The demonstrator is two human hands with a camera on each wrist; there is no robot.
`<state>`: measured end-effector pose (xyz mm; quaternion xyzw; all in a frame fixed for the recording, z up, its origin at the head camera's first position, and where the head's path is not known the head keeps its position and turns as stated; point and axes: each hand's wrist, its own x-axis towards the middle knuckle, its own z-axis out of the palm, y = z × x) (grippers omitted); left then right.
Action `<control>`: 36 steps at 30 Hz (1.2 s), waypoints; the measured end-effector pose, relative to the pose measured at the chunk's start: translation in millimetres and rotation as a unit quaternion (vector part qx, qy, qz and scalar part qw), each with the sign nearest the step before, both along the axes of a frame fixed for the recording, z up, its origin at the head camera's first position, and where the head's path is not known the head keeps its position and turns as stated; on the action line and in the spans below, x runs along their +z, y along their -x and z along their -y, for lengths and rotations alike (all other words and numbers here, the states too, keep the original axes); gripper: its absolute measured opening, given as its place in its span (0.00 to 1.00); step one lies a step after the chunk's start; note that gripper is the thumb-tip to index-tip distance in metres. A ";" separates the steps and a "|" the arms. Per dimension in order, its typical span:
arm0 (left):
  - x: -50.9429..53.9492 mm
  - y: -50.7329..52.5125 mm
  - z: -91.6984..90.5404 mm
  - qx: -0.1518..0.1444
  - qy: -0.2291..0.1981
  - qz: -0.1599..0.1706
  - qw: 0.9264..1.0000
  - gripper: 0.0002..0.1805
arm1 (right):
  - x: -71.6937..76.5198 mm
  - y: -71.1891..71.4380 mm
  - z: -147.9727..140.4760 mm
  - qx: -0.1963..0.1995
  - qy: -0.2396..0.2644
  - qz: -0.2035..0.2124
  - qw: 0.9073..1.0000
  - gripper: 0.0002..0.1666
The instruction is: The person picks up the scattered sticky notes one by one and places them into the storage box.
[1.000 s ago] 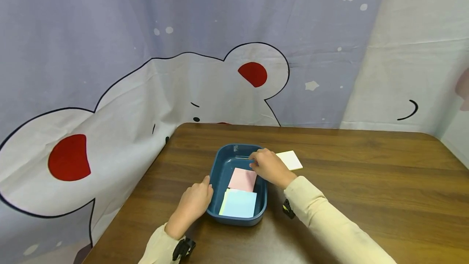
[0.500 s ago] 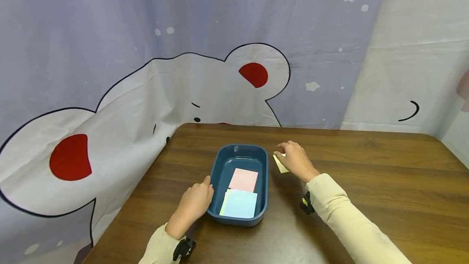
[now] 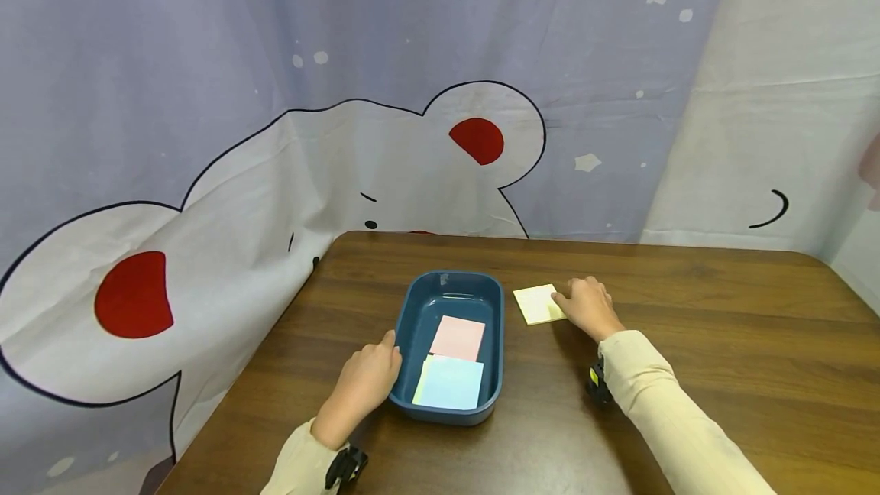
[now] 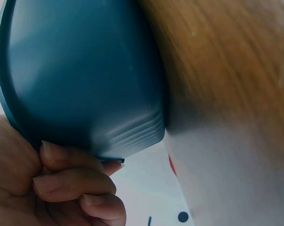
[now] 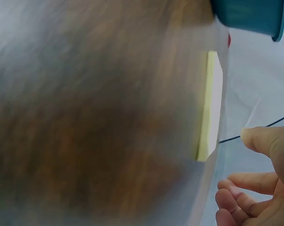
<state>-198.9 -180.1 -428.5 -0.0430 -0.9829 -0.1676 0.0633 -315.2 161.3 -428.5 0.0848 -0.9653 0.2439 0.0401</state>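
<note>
My left hand (image 3: 367, 374) grips the left rim of a dark blue rectangular tub (image 3: 493, 342) in the head view. Its curled fingers (image 4: 76, 183) press under the rim in the left wrist view. Inside the tub lies a pink sticky note (image 3: 457, 337), with a light blue sticky note (image 3: 450, 382) nearer me and a yellow edge showing beneath it. Right of the tub, a pale yellow sticky note pad (image 3: 536, 304) lies on the table. My right hand (image 3: 589, 307) is at the pad's right edge, thumb and fingers apart, holding nothing; whether it touches the pad I cannot tell.
The brown wooden table (image 3: 722, 357) extends far to the right of the pad. Behind it hangs a lilac and white patterned curtain (image 3: 385, 166) that meets the table's back edge.
My right hand has moved right, away from the tub's far right rim, passing over the yellow pad to its right edge. The left hand and the tub stay where they were.
</note>
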 end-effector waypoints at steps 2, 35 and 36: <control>-0.3 -0.2 -0.1 0.000 0.001 -0.003 1.000 0.21 | -3.3 0.1 -3.5 -0.001 -0.001 0.003 1.000 0.25; 0.0 -0.7 0.2 -0.001 0.006 -0.004 1.000 0.21 | -2.4 -2.4 17.6 -0.021 -0.034 0.079 0.996 0.25; 0.0 -0.6 0.2 -0.001 0.006 -0.003 1.000 0.21 | -2.5 -2.1 18.5 -0.021 -0.035 0.081 0.996 0.24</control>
